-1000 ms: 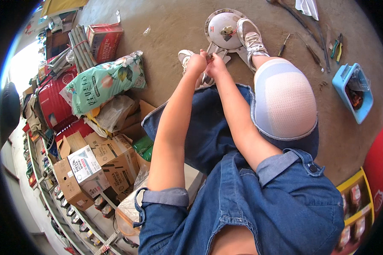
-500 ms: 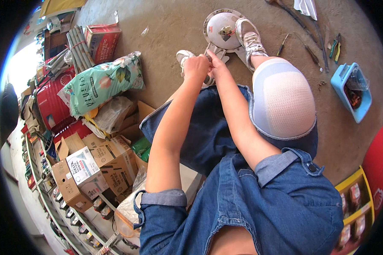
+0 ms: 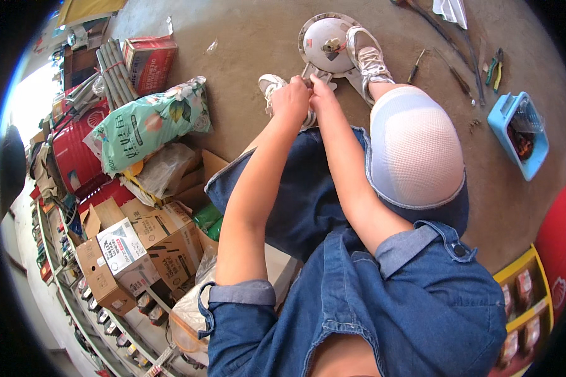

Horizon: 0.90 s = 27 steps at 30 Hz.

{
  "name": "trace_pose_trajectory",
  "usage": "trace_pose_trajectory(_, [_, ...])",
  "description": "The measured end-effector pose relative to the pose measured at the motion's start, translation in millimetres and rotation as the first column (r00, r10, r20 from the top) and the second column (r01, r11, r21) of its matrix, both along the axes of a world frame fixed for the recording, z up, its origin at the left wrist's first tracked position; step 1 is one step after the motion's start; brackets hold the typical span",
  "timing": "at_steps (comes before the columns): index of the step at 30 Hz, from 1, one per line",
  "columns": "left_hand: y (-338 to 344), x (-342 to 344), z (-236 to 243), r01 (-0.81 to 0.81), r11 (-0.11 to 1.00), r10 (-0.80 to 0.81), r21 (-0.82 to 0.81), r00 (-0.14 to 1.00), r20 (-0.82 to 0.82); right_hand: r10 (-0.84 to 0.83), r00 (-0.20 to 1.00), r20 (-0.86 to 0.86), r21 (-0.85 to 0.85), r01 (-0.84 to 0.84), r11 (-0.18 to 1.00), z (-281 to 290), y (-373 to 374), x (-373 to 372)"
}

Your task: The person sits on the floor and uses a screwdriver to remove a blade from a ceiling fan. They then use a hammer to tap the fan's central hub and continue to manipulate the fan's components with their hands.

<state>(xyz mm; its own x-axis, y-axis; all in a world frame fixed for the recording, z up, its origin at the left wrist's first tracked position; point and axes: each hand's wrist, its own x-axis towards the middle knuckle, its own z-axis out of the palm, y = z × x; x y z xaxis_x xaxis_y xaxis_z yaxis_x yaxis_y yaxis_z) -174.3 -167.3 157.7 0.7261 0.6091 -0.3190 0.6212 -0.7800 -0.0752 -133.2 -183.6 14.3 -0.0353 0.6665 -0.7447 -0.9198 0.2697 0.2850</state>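
My left hand (image 3: 291,100) and my right hand (image 3: 321,94) meet between my shoes, fingers curled close together. Whatever they grip is mostly hidden by the fingers and too small to name. Just beyond them lies a round, pale metal disc-shaped part (image 3: 317,53) with a dark fitting at its middle and flat metal arms reaching toward me. The near end of those arms is right by my fingertips. My right shoe (image 3: 366,56) presses against the disc's right edge; my left shoe (image 3: 270,85) is beside my left hand.
To the right lie a screwdriver (image 3: 416,66), pliers (image 3: 498,70) with yellow-green handles and long dark bars. Farther right stands a blue plastic basket (image 3: 500,119) with small parts. Cardboard boxes (image 3: 104,273), a green floral bag (image 3: 151,129) and a red drum (image 3: 75,154) crowd the left.
Both hands stay together at the metal part, with only a slight shift of the fingers. The whole view has moved very slightly.
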Motion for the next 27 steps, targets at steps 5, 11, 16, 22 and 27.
trace_pose_trajectory(5, [-2,9,8,-0.003,0.998,-0.003,-0.062,0.996,-0.087,0.003,0.993,0.117,-0.080,0.006,0.997,7,-15,-6])
trace_pose_trajectory(11, [16,7,-4,-0.369,0.872,0.355,-0.320,0.929,-0.104,-0.239,0.971,-0.021,0.225,0.238,0.945,19,-9,-20])
trace_pose_trajectory(16, [1,-2,8,-0.099,0.995,0.099,-0.024,0.995,-0.021,-0.073,0.997,-0.029,-0.023,0.072,0.997,25,-3,-14])
trace_pose_trajectory(22, [-5,15,10,-0.199,0.979,0.195,-0.055,0.978,-0.072,-0.170,0.979,0.110,0.150,0.153,0.977,5,-16,-11])
trace_pose_trajectory(27, [16,3,-7,-0.483,0.865,0.474,-0.133,0.875,-0.097,-0.210,0.978,0.005,0.231,0.203,0.952,29,-9,-19])
